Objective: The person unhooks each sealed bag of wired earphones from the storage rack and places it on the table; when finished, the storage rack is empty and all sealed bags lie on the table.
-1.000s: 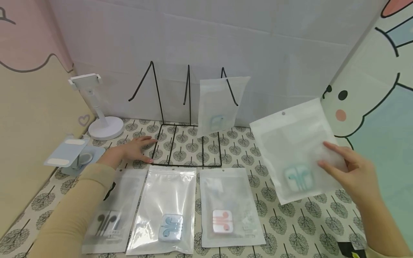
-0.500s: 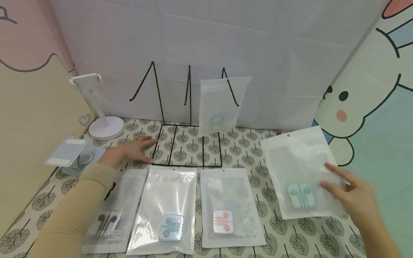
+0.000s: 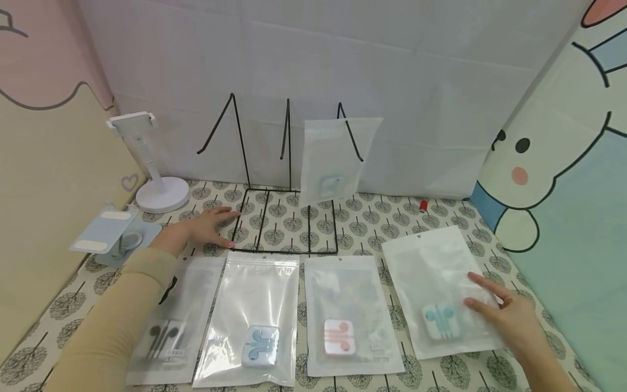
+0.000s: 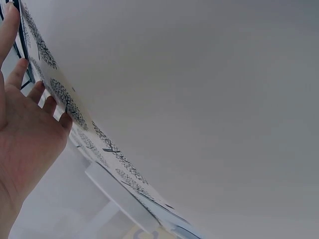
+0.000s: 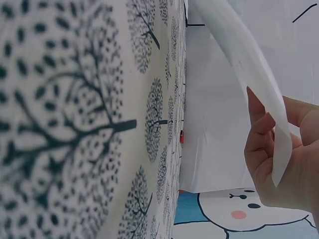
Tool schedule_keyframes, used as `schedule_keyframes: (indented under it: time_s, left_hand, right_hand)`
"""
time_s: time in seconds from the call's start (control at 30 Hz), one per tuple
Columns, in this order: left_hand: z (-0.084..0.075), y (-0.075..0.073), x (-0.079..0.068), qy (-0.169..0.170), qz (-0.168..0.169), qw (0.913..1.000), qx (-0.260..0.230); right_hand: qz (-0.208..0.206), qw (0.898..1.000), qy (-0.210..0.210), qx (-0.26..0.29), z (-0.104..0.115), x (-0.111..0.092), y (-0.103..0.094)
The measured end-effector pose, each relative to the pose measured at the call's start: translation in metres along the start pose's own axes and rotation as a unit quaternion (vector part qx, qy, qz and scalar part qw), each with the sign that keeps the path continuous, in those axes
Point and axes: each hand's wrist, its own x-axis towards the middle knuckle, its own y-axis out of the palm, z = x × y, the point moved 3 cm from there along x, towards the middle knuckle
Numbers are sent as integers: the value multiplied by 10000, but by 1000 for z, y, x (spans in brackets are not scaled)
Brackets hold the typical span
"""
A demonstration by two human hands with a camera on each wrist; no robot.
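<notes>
My right hand (image 3: 506,318) pinches the right edge of a white zip pouch (image 3: 421,267), thumb on its front and fingers behind. Through the film shows a square case with teal earphones (image 3: 442,321). In the right wrist view the pouch (image 5: 259,74) is tilted and held off the patterned cloth. My left hand (image 3: 208,226) rests with spread fingers at the left side of a black wire rack (image 3: 284,252); in the left wrist view its fingers are loosely extended. On the rack's right hook hangs another pouch (image 3: 333,149) with a blue-tinted item inside.
Along the front lie a pouch with black earphones (image 3: 164,337), one with blue earphones (image 3: 259,305) and one with pink earphones (image 3: 343,299). A white phone stand (image 3: 161,195) and a blue folding stand (image 3: 110,231) are at left. A small red object (image 3: 423,206) lies at the back.
My right hand has lowered the teal-earphone pouch and brought it left, close beside the pink-earphone pouch. The red object has come into sight behind it. My left hand stays at the rack.
</notes>
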Motion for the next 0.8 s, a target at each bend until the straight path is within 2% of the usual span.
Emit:
schedule_keyframes:
  time_s: [0.2,0.33,0.57,0.8]
  left_hand:
    - [1,1,2,-32,39,10000,24]
    - [3,2,2,-63,54,10000,4]
    - [1,0,0,-99,45,9999,-31]
    - [1,1,1,-28,27,10000,15]
  right_hand:
    - [204,9993,126,-286,-4,1,8]
    - [187,9991,2,-370,-3,1,12]
    - [183,9966,-530,-611,-3,3,11]
    - [432,9851,-1390,-921,-6,9,4]
